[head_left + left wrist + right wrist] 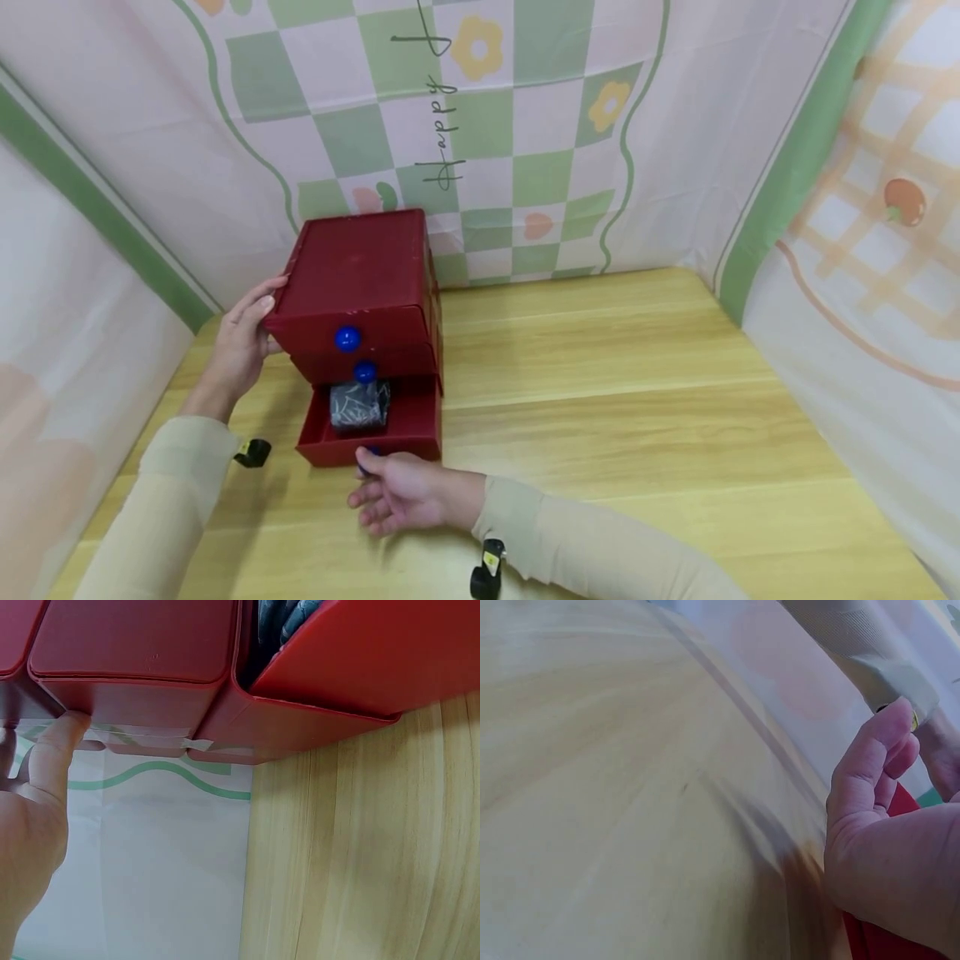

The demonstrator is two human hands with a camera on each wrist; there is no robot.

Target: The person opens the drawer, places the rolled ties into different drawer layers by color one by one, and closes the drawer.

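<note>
A dark red three-drawer box [352, 258] with blue knobs stands on the table. Its bottom drawer [416, 421] is pulled out, holding a dark grey plastic-wrapped bundle [358, 406]. My left hand [242, 342] rests against the box's left side; in the left wrist view its thumb [54, 761] lies straight against the wall. At the bottom drawer's front, my right hand [405, 496] has its thumb on the blue knob [365, 468], which it partly covers. The other fingers hang curled below. In the right wrist view the hand [885, 832] hides the knob.
The two upper drawers, with a top knob [347, 338] and a middle knob [365, 372], are closed. Wood-grain tabletop [600, 417] extends right of the box. A printed checkered cloth [487, 150] hangs close behind. Black wrist cameras [253, 452] sit at both cuffs.
</note>
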